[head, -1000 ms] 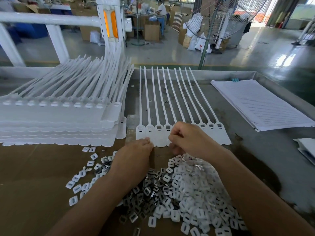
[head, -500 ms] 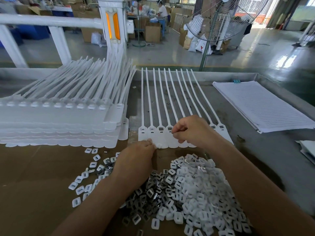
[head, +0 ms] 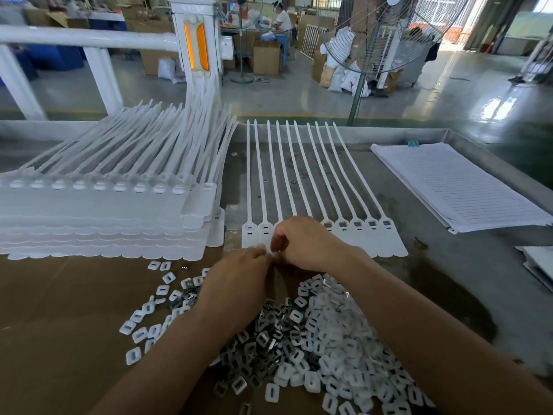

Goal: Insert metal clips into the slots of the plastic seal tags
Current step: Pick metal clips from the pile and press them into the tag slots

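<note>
Both hands forward, left (head: 236, 280) and right (head: 302, 244) fingertips meeting.

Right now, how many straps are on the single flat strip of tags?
10, side by side in one strip of tags behind the right hand, which hides three tag heads.

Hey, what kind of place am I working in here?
Most likely a factory assembly floor. A big stack of white seal tags fills the bench, a pile of small clips lies ready, and cardboard boxes and an industrial fan stand on the concrete floor behind.
</note>
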The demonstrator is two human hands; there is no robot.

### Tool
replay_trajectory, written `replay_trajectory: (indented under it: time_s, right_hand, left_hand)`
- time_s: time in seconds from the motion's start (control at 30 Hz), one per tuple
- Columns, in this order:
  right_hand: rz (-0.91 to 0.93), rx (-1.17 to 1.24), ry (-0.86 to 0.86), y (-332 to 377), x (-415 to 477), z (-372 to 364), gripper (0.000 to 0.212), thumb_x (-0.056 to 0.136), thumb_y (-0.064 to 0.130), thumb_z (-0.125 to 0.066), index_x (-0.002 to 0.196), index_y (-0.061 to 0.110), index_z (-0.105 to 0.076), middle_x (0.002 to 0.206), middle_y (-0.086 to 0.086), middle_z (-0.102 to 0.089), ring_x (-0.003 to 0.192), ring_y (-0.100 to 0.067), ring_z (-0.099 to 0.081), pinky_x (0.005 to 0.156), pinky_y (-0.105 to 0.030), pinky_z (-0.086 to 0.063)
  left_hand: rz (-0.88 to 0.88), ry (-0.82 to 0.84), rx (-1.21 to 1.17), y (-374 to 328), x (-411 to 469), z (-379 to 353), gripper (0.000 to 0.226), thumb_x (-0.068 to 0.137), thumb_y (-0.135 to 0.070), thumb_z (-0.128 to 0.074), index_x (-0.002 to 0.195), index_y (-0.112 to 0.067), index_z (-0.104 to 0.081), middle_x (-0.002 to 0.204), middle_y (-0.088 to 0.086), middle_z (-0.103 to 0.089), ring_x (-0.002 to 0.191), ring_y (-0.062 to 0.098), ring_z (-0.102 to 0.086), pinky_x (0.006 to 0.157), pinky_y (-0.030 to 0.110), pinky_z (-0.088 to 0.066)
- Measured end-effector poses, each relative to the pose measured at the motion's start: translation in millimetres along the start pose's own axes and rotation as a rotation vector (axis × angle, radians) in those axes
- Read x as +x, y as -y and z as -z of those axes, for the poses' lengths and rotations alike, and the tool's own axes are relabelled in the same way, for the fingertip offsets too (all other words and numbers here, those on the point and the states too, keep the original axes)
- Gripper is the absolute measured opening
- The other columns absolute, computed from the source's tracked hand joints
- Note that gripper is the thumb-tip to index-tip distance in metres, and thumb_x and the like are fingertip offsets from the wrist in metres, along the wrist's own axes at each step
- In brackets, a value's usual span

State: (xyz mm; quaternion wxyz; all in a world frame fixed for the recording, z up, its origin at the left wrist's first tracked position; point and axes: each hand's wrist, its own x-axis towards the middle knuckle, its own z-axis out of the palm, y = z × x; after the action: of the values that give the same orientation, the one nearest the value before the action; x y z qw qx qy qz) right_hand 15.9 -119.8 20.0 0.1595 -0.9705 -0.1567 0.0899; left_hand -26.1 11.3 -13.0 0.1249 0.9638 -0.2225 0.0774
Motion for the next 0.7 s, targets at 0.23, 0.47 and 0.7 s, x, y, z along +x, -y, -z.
replay_trajectory:
  time_s: [0.23,0.47,0.7]
  right_hand:
    - [-0.042,0.203,-0.103,-4,4,10,0.014,0.084,0.004,-0.062,0.095,0.011,-0.069,0.089,0.002,-0.065,0.089,-0.014,-0.061,0.079,-0.024,-0.049]
    - [-0.18,0.433,-0.204,-19,26,12,0.018,0.089,0.001,-0.056,0.103,0.007,-0.066,0.091,-0.007,-0.065,0.077,-0.015,-0.064,0.078,-0.029,-0.055]
    - [-0.242,0.453,-0.168,-24,33,10,0.027,0.086,-0.001,-0.056,0.074,0.023,-0.058,0.083,-0.002,-0.065,0.084,-0.017,-0.064,0.082,-0.034,-0.055]
  left_hand:
    - [0.009,0.011,0.026,1,0,0,0.04,0.088,-0.013,-0.039,0.123,-0.024,-0.053,0.131,-0.007,-0.05,0.114,0.012,-0.049,0.089,0.022,-0.04]
    - [0.041,0.035,0.015,1,1,0,0.04,0.087,-0.011,-0.038,0.122,-0.022,-0.053,0.132,-0.007,-0.048,0.117,0.014,-0.046,0.091,0.025,-0.039]
    - [0.038,0.047,-0.002,1,1,3,0.041,0.088,-0.012,-0.038,0.125,-0.022,-0.051,0.137,-0.006,-0.045,0.121,0.014,-0.044,0.094,0.025,-0.038]
